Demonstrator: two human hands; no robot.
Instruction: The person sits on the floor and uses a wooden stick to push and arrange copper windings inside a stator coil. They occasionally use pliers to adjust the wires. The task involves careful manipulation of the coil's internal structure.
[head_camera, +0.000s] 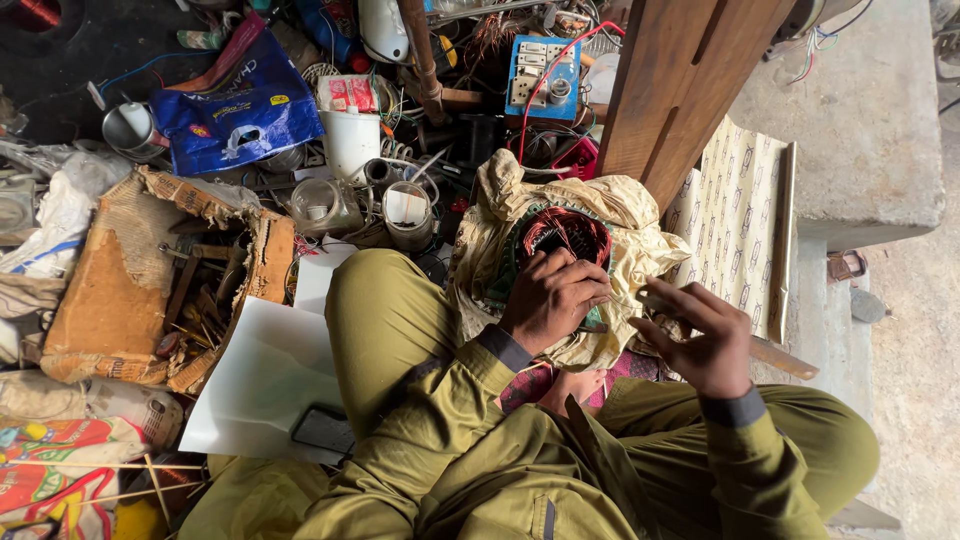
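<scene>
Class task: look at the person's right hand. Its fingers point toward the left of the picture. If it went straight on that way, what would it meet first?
Most likely the left hand, which rests on the copper coil just beyond the right hand. Depth is unclear, so it could pass above.

Floor (60, 60), dark and crowded with workshop clutter. Lying directly on it: a blue plastic bag (240, 110) beside a small metal cup (128, 128); a torn cardboard box (120, 290) holding hand tools; a white sheet (262, 380) with a dark phone (323, 430) on its near edge; two clear jars (408, 212) just beyond the sheet; a blue switch-and-socket board (540, 75) among tangled wires. At right, a patterned mat (735, 215) lies against a concrete slab (860, 120).
</scene>
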